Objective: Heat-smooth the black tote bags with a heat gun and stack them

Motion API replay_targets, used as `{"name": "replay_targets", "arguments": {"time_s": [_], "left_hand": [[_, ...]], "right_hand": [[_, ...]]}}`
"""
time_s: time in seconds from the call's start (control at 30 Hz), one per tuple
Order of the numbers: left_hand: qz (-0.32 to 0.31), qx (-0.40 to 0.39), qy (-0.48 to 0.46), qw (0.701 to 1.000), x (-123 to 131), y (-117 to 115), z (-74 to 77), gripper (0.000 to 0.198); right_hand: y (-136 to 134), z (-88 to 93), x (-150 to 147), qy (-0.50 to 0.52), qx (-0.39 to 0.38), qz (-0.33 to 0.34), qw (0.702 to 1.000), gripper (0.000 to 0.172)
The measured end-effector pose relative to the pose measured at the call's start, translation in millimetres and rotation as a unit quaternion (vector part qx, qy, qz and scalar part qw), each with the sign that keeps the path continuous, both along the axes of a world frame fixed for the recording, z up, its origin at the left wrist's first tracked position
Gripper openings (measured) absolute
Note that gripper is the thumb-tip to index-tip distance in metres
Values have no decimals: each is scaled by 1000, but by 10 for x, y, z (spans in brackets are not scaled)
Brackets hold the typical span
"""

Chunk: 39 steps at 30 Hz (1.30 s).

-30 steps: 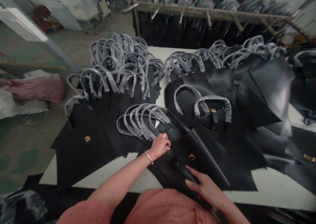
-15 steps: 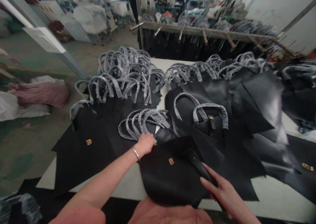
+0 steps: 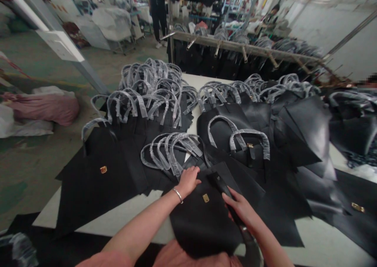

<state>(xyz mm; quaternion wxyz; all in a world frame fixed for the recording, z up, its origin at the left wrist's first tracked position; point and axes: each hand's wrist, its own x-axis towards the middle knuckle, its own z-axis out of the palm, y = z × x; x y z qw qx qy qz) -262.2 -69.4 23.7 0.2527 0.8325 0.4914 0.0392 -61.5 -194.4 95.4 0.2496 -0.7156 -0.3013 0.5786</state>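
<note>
In front of me lies a black leather bag panel with a small gold lock plate, its lower edge bulging toward my body. My left hand rests on the panel's upper left part, thumb apart from the fingers. My right hand is closed around a black bag handle. The handle's flat end, with a small round stud, lies over the panel right of the lock plate; its curved part hangs toward the table edge. Just beyond my left hand sit several plastic-wrapped handles.
Black panels with wrapped handles are piled at the back left. More panels overlap on the right, around two wrapped handles. A metal rack with pegs stands behind the white table. A metal post rises at left.
My left hand has shifted right and slightly down, onto the panel. My right hand has brought the handle leftward, and the panel's raised top now lies flatter.
</note>
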Motion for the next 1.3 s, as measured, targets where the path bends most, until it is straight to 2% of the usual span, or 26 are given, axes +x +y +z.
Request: {"name": "replay_targets", "arguments": {"time_s": [0.17, 0.33, 0.47, 0.57, 0.73, 0.8, 0.87, 1.03, 1.2, 1.3], "left_hand": [[8, 4, -9, 1000, 26, -35, -2, 34], [-1, 10, -8, 1000, 37, -43, 9, 33], [7, 18, -9, 1000, 35, -82, 0, 33], [-10, 22, -17, 1000, 43, -97, -31, 30], [-26, 26, -19, 999, 49, -96, -78, 29], [-23, 30, -20, 999, 45, -106, -83, 31], [-15, 33, -22, 999, 46, -123, -78, 33], [-17, 48, -47, 998, 101, -163, -62, 42], [-44, 45, -75, 995, 177, -203, -66, 46], [-50, 53, -65, 995, 152, -240, -31, 44]], "right_hand": [[-48, -22, 69, 7, -39, -17, 999, 71], [125, -60, 46, -5, -8, -16, 1000, 63], [-17, -42, 95, -28, -13, -2, 1000, 72], [-69, -9, 108, -21, -26, 3, 999, 76], [116, 54, 9, -130, 60, -21, 990, 72], [90, 95, 22, -154, 83, -40, 984, 73], [-27, 130, 86, -152, 72, -35, 985, 76], [-329, 110, 257, -154, 10, 30, 988, 76], [-253, 54, 210, -121, -8, 36, 992, 80], [-172, 47, 177, -152, 8, 27, 988, 83]]}}
